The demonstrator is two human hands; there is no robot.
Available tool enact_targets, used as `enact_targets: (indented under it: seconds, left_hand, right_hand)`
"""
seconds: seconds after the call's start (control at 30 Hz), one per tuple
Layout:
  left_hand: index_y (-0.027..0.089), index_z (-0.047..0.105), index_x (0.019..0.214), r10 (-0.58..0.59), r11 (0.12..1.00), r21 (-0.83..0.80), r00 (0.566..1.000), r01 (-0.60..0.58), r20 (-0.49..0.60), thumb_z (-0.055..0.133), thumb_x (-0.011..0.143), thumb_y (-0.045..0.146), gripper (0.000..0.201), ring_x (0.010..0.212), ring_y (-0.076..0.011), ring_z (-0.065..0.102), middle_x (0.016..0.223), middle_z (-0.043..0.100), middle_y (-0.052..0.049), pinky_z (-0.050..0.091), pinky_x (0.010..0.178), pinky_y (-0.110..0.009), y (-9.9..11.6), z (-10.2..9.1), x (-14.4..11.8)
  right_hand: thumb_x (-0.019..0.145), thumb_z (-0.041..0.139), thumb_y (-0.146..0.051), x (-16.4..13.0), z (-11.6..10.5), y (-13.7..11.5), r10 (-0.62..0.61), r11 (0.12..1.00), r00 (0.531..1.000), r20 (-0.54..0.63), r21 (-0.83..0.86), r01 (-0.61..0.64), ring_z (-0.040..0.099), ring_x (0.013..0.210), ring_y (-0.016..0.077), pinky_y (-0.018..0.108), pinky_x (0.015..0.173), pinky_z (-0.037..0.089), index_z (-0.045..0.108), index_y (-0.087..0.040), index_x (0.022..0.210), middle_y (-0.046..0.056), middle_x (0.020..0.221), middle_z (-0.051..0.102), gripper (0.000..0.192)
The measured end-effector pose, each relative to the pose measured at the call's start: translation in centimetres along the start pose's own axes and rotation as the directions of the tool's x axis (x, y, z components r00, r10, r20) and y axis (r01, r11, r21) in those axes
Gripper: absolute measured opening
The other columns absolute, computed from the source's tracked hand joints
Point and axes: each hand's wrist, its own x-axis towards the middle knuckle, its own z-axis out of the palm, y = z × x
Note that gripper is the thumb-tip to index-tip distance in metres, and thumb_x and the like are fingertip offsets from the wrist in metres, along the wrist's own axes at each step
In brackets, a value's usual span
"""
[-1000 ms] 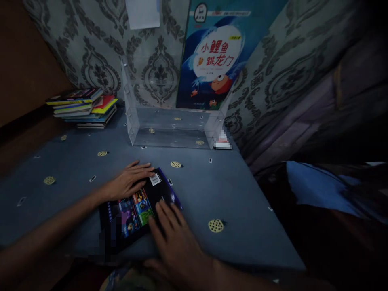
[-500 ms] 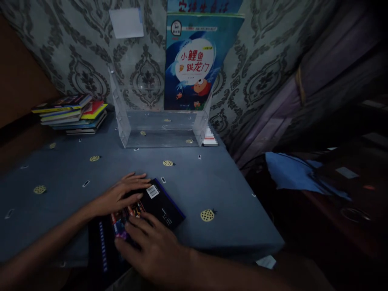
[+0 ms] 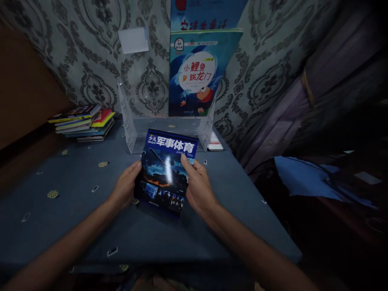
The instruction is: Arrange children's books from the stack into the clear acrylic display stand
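Between my hands, front cover toward me, is a dark blue book (image 3: 166,173) with white title lettering and a glare spot on its glossy picture. My left hand (image 3: 125,184) grips its left edge. On the right edge my right hand (image 3: 198,184) is closed, its thumb lying on the cover and the other fingers mostly hidden behind. The book is tilted a little and held up over the table, before a clear acrylic stand (image 3: 129,133). On that stand rests a blue-green picture book (image 3: 194,76) with an orange fish, and another blue book (image 3: 209,14) rises behind it.
A stack of books (image 3: 83,123) lies at the back left of the table (image 3: 79,218), whose cloth is blue-grey. Behind is a patterned wall covering with a white switch plate (image 3: 133,40). To the right are a tied curtain (image 3: 287,113) and a light-blue cloth (image 3: 303,178).
The book lay back cover up and open-looking under both hands near the table's edge. Now it is closed, lifted and front-facing, gripped at both sides. The view has shifted slightly.
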Motion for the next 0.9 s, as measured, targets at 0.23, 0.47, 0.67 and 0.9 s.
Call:
enact_targets:
  seconds: [0.23,0.47,0.67,0.9]
  left_hand:
    - [0.022,0.065,0.103,-0.074,0.953,0.303,0.987,0.028,0.141,0.074,0.072,0.066,0.054,0.064,-0.0157,0.061,0.073,0.065,0.003,0.049,0.061,-0.025,0.8,-2.6,3.1]
    - [0.024,0.065,0.118,0.175,0.191,0.912,0.927,-0.363,0.333,0.048,0.095,0.04,0.032,0.091,-0.0278,0.065,0.097,0.068,-0.006,0.05,0.079,-0.039,1.0,-3.6,5.3]
    - [0.018,0.058,0.128,0.209,-0.044,0.806,0.783,-0.591,0.586,0.043,0.1,0.023,0.033,0.12,-0.0272,0.059,0.13,0.064,-0.011,0.047,0.102,-0.045,-0.5,0.0,6.5]
    - [0.015,0.058,0.129,0.254,-0.022,0.715,0.688,-0.699,0.68,0.042,0.103,0.026,0.032,0.127,-0.0262,0.058,0.135,0.063,-0.013,0.047,0.104,-0.044,-2.9,1.9,8.3]
  right_hand:
    - [0.066,0.083,-0.047,2.6,-4.0,3.2,0.089,0.993,0.993,-0.077,-0.069,-0.094,0.064,0.068,0.0147,0.028,0.065,0.052,0.072,-0.018,0.091,0.0,0.079,0.073,0.04]
    - [0.077,0.067,-0.022,4.9,-8.2,4.0,-0.1,0.702,0.989,0.113,-0.696,0.15,0.062,0.073,0.0163,0.03,0.069,0.049,0.071,-0.018,0.094,0.001,0.078,0.068,0.018]
    - [0.087,0.062,-0.012,4.9,-8.4,3.2,-0.17,0.228,0.892,0.419,-0.864,0.449,0.06,0.1,0.0252,0.04,0.09,0.05,0.072,-0.018,0.105,0.008,0.1,0.071,0.021]
    - [0.094,0.055,-0.012,5.4,-8.5,4.2,-0.145,0.154,0.771,0.62,-0.756,0.636,0.06,0.097,0.0245,0.039,0.089,0.05,0.069,-0.019,0.112,0.009,0.099,0.073,0.024]
